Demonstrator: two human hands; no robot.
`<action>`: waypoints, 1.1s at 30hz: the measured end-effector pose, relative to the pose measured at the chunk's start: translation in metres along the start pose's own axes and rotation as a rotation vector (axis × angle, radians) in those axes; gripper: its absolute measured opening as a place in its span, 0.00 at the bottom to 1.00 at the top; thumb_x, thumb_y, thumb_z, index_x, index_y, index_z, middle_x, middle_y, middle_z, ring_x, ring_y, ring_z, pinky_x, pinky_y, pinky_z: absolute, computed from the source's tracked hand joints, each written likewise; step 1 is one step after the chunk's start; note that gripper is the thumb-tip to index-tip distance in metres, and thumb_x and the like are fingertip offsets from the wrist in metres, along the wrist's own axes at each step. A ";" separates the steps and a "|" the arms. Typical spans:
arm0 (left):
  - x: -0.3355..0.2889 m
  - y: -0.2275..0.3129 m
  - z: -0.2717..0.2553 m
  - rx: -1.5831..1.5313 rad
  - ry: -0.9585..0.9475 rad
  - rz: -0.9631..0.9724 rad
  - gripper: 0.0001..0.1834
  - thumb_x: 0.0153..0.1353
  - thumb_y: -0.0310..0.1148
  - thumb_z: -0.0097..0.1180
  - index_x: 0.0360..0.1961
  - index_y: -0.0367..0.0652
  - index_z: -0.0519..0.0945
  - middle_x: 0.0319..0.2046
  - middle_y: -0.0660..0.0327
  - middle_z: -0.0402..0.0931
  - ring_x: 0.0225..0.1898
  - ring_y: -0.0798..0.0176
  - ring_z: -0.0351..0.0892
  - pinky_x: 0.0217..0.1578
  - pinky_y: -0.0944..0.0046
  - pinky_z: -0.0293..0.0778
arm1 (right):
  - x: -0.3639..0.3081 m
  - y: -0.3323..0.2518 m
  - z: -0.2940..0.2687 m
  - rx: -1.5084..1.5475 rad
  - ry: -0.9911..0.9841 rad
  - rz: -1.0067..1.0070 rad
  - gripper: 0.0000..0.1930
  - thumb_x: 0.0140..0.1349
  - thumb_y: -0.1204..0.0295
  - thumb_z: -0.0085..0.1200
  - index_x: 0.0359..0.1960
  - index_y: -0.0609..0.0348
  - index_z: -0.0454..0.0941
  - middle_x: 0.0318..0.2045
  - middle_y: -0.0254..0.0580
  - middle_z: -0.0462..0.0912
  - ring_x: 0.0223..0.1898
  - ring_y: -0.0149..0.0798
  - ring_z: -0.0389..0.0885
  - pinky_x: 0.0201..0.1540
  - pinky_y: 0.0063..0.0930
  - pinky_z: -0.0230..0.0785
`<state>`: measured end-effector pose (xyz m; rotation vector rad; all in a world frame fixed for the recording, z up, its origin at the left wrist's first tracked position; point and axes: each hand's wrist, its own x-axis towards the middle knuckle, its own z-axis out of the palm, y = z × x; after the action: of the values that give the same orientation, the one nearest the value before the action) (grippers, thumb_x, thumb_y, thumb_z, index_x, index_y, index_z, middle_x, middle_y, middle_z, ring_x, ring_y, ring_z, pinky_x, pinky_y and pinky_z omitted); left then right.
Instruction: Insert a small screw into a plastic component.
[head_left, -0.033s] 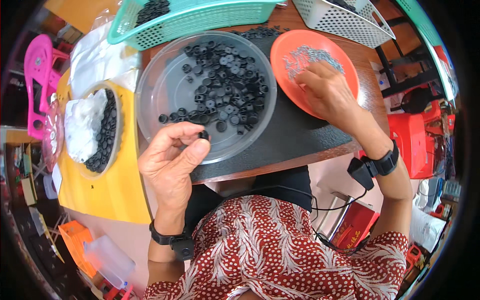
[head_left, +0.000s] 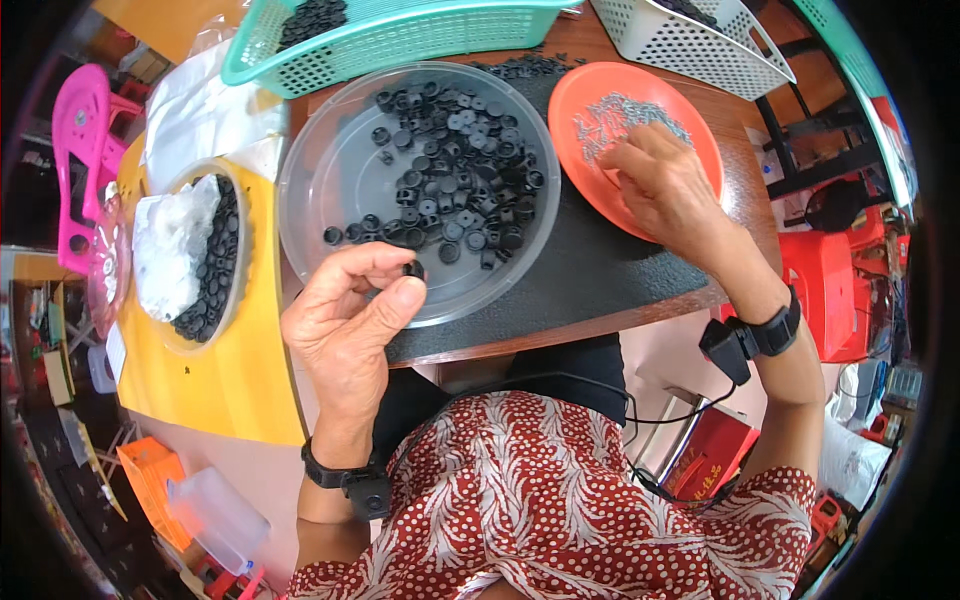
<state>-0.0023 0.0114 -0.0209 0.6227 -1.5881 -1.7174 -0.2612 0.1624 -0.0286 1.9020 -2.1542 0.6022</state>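
My left hand point(head_left: 350, 315) pinches a small black round plastic part point(head_left: 413, 269) between thumb and fingertips. It hovers at the near left rim of a clear round tub point(head_left: 335, 190), which holds a heap of similar black parts point(head_left: 465, 165). Over an orange-red plate point(head_left: 590, 95) is my right hand point(head_left: 665, 180), its fingers bent and drawn together beside a spread of small silvery metal pieces point(head_left: 630, 115), too small to name surely. The fingertips partly hide one another, so whatever they grip does not show.
Behind the tub stand a teal basket point(head_left: 400, 45) and a white basket point(head_left: 690, 50), both with black parts. Loose black bits point(head_left: 525, 66) lie between them. On the yellow surface point(head_left: 250, 390) at left, an oval container point(head_left: 243, 250) holds black parts under a plastic bag point(head_left: 175, 250).
The whole view has shifted slightly. Both hands keep practically the same places and poses, the left one still pinching the black part.
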 end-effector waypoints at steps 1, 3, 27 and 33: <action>0.000 -0.001 -0.001 -0.027 -0.009 0.007 0.11 0.48 0.18 0.62 0.35 0.32 0.78 0.30 0.64 0.74 0.30 0.74 0.71 0.35 0.76 0.68 | 0.000 0.000 -0.003 0.019 0.009 0.000 0.07 0.43 0.82 0.49 0.27 0.61 0.71 0.24 0.47 0.70 0.31 0.51 0.69 0.32 0.41 0.63; 0.000 -0.003 -0.004 -0.029 -0.013 0.010 0.11 0.49 0.18 0.62 0.35 0.32 0.78 0.30 0.65 0.74 0.30 0.75 0.71 0.35 0.76 0.67 | -0.001 -0.003 -0.008 0.007 -0.015 0.022 0.07 0.43 0.83 0.49 0.27 0.61 0.71 0.25 0.47 0.69 0.31 0.50 0.68 0.33 0.40 0.63; 0.005 0.006 -0.003 -0.311 -0.092 -0.163 0.16 0.48 0.29 0.65 0.36 0.33 0.75 0.29 0.54 0.76 0.27 0.62 0.74 0.30 0.67 0.69 | 0.007 -0.046 -0.017 0.433 0.286 0.423 0.04 0.56 0.81 0.51 0.34 0.64 0.74 0.27 0.41 0.76 0.29 0.34 0.75 0.33 0.24 0.67; 0.005 0.000 -0.006 -0.438 -0.134 -0.148 0.14 0.49 0.24 0.63 0.36 0.29 0.76 0.30 0.56 0.77 0.30 0.65 0.80 0.32 0.70 0.79 | 0.026 -0.095 -0.011 0.897 0.324 0.457 0.05 0.57 0.78 0.54 0.35 0.64 0.76 0.28 0.33 0.77 0.29 0.22 0.73 0.32 0.16 0.66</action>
<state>-0.0012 0.0036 -0.0215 0.4185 -1.2123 -2.1705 -0.1729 0.1353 0.0081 1.3946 -2.2721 2.0772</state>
